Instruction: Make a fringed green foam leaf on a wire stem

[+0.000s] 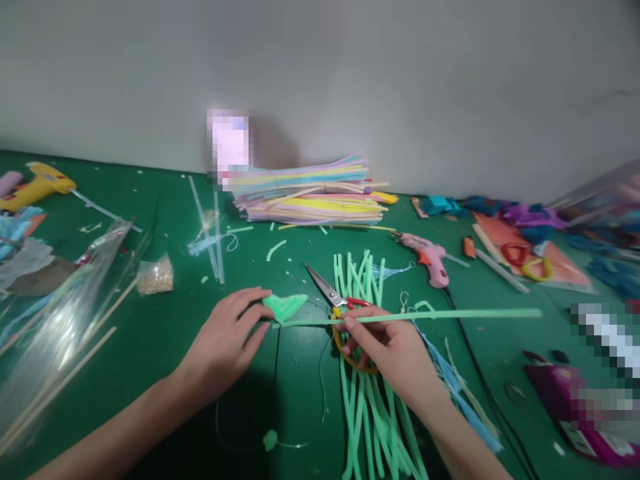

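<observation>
Left hand (227, 333): fingers bent and gathered at the left edge of the green triangle (286, 307), gripping it by that side.
Right hand (383, 340): thumb and forefinger closed on a long green stem (480, 314); the other fingers curl by the scissors' handles, and I can't tell whether they go through a loop.
Green triangle: between the hands, above the table, point downward.
Long green stem: runs nearly level from just below the triangle's point, through the right hand's pinch and well out beyond it.
Scissors (325, 287): at the right hand, blades angled up and leftward, over the loose green stems (373, 427) spread beneath.
Clear loop (324, 393): on the green table (175, 353) below the hands, a small green tuft (271, 440) on it.
Striped bundles (310, 193): stacked near the wall, in pastel colours.
Glue guns: the pink one (425, 257) lies beyond the right hand, with its dark cord (470, 347) trailing towards the near edge; the yellow one (40, 187) sits far off at the left.
Small clear bag (156, 275): lies beyond the left forearm, gold bits inside.
</observation>
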{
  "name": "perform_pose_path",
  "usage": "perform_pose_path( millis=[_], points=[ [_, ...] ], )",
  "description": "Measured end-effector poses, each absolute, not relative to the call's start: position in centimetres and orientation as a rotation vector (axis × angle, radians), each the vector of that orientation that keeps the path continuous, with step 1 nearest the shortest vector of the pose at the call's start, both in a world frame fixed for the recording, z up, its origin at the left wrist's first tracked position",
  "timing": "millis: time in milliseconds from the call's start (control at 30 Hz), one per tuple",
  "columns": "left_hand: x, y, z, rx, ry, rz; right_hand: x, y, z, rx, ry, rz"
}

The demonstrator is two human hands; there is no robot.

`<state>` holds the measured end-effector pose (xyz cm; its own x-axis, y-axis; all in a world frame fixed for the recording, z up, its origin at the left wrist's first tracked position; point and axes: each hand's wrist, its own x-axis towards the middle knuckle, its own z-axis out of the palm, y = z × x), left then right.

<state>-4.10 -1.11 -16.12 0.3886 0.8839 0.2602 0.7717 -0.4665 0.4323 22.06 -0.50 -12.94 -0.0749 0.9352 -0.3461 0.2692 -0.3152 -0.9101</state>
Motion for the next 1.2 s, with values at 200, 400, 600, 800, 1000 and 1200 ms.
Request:
perform_pose_path(
  millis=[200, 400, 600, 800, 1000, 1200],
  points=[
    [-4.1, -1.6, -15.7, 2.393, 1.434, 0.689, 21.3, -0.7, -13.1, -1.638, -1.311, 1.545],
    [-4.6, -1.1, -15.3, 2.521, 1.351, 0.566, 21.2, -1.2, -13.8, -1.660, -1.389, 1.526],
    [-5.4, -0.6, -15.3, 2.785, 1.262, 0.439, 21.4, -0.5, -13.2, -1.562, -1.929, 1.101],
    [-6.3, -0.1, -15.4, 2.975, 1.110, 0.353, 21.1, 1.7, -12.1, -1.204, -2.402, 0.754],
    [-6.2, 0.1, -13.9, 3.012, 1.144, 0.356, 19.7, 3.0, -10.9, -1.153, -2.804, 0.505],
    [-6.2, 0.4, -13.4, 2.539, 1.254, 0.414, 18.5, 4.2, -9.7, -1.078, -2.871, 0.686]
  ],
)
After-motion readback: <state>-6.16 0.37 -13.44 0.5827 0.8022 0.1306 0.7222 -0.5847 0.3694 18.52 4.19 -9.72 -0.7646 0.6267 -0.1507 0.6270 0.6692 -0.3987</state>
